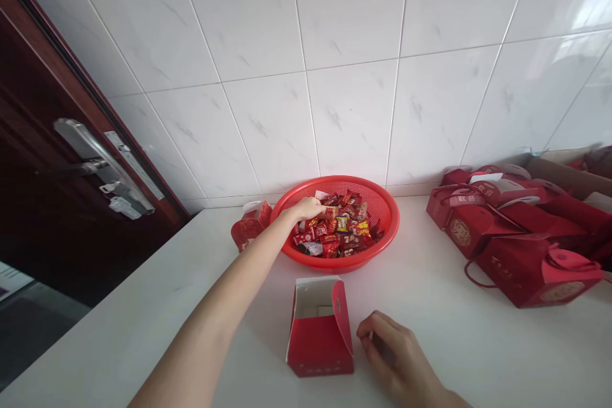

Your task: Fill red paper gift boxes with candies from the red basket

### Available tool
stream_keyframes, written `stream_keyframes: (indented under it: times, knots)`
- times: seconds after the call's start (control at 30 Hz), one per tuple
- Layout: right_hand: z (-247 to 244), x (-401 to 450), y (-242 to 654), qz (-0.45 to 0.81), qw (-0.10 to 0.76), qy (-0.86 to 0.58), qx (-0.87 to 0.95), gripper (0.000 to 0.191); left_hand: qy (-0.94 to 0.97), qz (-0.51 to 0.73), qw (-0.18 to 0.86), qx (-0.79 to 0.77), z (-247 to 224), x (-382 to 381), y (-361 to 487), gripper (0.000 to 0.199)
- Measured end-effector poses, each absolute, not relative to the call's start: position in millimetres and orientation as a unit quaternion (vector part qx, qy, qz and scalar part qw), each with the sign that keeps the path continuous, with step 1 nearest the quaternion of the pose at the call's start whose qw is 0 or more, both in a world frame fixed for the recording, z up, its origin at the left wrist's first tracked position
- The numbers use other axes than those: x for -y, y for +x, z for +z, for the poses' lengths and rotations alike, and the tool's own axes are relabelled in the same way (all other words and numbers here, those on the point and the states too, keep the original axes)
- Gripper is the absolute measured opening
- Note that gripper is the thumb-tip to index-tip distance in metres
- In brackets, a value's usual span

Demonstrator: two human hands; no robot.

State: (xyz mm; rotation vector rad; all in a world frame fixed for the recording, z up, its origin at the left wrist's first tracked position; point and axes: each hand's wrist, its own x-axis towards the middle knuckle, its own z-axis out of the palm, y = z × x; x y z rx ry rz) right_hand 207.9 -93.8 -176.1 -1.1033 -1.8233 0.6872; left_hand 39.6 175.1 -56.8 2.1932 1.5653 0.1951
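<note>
My left hand (308,208) reaches into a red plastic basket (389,220) full of wrapped candies (351,241). Its fingers are pinched at a tan wrapped candy (329,211). An open red gift box (320,344) stands upright in front of the basket, its pale inside partly visible and one flap with a slot raised on the right. Just right of this box, my right hand (399,357) is closed above the table, fingers curled; what lies inside them, if anything, is hidden in shadow.
Several closed red gift boxes (521,268) with cord handles crowd the right side of the white table (415,293). Behind them is a cardboard carton (564,172). Another red box (248,229) sits left of the basket. Tiled wall behind; a dark door (43,159) at left.
</note>
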Motion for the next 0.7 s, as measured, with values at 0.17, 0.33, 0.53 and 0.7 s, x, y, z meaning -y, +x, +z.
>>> stream_keyframes:
  times: [0.17,0.33,0.53,0.7]
  knots:
    - [-174.2,94.0,208.0,0.282,0.433,-0.444,0.732,0.018,0.789,0.055,0.252,-0.558,-58.1,-176.3,42.3,0.024]
    - [-175.0,92.6,207.8,0.285,0.431,-0.446,0.731,0.016,0.795,0.065,0.279,-0.535,-58.0,-179.0,41.2,0.016]
    - [-175.9,93.8,207.0,0.285,0.43,-0.446,0.731,0.016,0.783,0.152,0.337,-0.501,-55.7,-182.8,32.5,0.016]
    - [-177.4,92.0,206.7,0.281,0.431,-0.444,0.733,0.016,0.741,0.254,0.419,-0.46,-54.2,-185.7,28.4,0.023]
